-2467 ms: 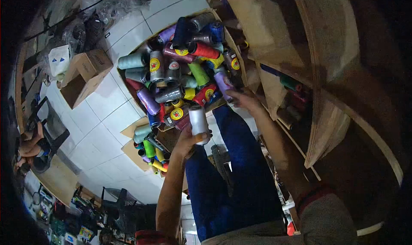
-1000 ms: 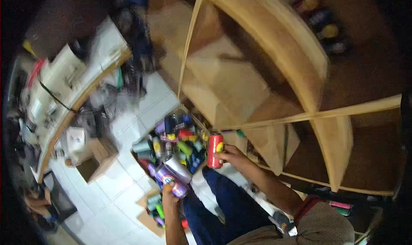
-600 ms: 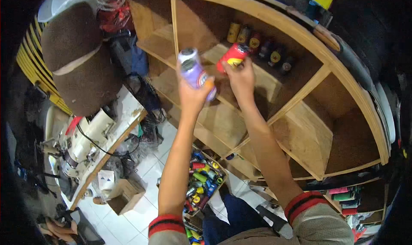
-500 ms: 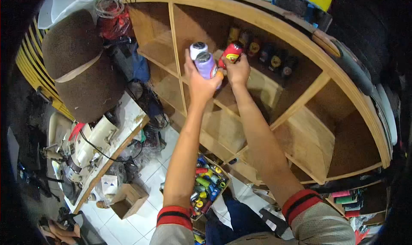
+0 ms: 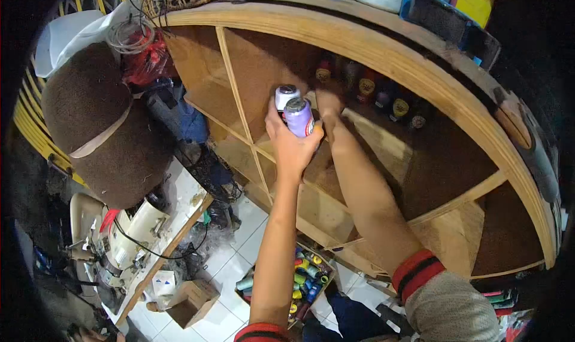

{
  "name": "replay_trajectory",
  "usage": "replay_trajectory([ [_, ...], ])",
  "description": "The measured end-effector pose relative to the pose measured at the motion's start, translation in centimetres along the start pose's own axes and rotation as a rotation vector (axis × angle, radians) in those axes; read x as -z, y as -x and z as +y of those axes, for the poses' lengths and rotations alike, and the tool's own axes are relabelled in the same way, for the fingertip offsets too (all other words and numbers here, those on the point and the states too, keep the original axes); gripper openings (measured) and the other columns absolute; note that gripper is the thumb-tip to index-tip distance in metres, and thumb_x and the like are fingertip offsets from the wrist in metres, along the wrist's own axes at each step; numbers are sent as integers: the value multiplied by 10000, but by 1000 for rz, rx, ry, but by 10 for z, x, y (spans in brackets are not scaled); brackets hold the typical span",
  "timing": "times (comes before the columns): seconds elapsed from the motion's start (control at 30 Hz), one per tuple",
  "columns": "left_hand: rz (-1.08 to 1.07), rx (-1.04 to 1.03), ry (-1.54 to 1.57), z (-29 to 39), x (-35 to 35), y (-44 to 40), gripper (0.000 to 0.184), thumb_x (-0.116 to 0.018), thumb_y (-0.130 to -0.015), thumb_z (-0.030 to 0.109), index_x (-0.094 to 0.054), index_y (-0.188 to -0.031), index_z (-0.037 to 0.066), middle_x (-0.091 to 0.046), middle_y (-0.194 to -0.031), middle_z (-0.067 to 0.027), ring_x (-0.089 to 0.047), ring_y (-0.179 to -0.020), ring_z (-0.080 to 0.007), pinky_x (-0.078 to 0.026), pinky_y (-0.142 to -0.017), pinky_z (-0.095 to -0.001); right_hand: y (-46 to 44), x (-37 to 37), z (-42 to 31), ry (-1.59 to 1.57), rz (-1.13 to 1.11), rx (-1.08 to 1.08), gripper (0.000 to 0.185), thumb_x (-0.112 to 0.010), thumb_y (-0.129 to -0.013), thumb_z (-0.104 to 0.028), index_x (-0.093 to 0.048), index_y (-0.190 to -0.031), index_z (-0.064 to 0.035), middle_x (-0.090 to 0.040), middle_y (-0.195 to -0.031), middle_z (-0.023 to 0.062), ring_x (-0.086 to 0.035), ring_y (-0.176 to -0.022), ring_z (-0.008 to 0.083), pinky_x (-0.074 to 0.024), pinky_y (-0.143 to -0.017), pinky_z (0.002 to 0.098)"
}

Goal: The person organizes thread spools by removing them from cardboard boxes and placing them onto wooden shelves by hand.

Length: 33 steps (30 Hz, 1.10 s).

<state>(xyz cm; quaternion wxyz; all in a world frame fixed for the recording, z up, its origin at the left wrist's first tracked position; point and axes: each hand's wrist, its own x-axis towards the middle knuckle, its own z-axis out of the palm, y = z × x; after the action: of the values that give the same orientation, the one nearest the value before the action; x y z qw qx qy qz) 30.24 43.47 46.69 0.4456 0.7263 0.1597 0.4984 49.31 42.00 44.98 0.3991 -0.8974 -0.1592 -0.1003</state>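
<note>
My left hand (image 5: 292,143) is closed around two spools of thread in front of the shelf. One is a purple thread spool (image 5: 299,120) with a dark top; behind it sits a white thread spool (image 5: 287,94). Deep in the shaded compartment is my right hand (image 5: 329,104), its fingers at the base of a red thread spool (image 5: 323,69). Shadow partly hides those fingers, but they appear closed on the spool. To the right of it, a row of dark and red spools (image 5: 366,85) stands along the back of the same compartment.
The curved wooden shelf (image 5: 365,39) has several compartments with dividers. Below my arms a box of mixed thread spools (image 5: 312,276) stands on the tiled floor (image 5: 224,294). A sewing machine (image 5: 141,231) on a table and a brown cushioned piece (image 5: 87,126) are at left.
My right hand has carried the red spool deeper into the compartment, to the left end of the row. My left hand still holds the purple and white spools. The camera view has shifted.
</note>
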Motion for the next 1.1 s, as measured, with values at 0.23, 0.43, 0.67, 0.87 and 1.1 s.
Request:
replay_trajectory([
  [0.23, -46, 29, -15, 3, 2, 0, 968, -717, -576, 270, -221, -1356, -16, -360, -1261, -272, -346, -1187, -410, -290, -1012, -439, 2, -8, 10, 12, 78, -44, 443, -575, -798, -227, -516, -1184, -17, -492, -1252, 201, -471, -1166, 311, -393, -947, 372],
  [0.43, -44, -19, -120, 1, 0, 0, 962, -738, -585, 274, -239, -1355, -14, -376, -1260, -267, -389, -1171, -390, -316, -997, -421, 19, 1, -2, 52, 146, -42, 482, -623, -770, -250, -519, -1194, -46, -498, -1250, 191, -481, -1146, 319, -396, -947, 368],
  [0.67, -34, -13, -96, 2, 2, 2, 937, -746, -603, 257, -251, -1348, -24, -388, -1256, -257, -415, -1155, -376, -330, -989, -408, 50, 29, -10, -367, 206, 14, 344, -648, -732, -197, -629, -1030, -25, -641, -972, 157, -591, -976, 305, -459, -830, 355],
  [0.87, -69, 30, 107, -11, 0, 0, 962, -730, -605, 294, -226, -1359, -26, -370, -1253, -298, -361, -1173, -428, -293, -998, -451, 151, 94, 1, -771, -462, 203, 483, -575, -775, -41, -459, -1239, 19, -512, -1228, 135, -509, -1097, 205, -417, -921, 341],
  [1.1, -159, -58, 2, -14, 2, 1, 874, -614, -762, 467, -228, -1373, -25, -355, -1271, -314, -345, -1181, -432, -254, -1016, -452, 142, 81, 2, -673, -593, 239, 554, -698, -754, -131, -441, -1220, 23, -593, -1086, 152, -555, -989, 212, -418, -880, 337],
])
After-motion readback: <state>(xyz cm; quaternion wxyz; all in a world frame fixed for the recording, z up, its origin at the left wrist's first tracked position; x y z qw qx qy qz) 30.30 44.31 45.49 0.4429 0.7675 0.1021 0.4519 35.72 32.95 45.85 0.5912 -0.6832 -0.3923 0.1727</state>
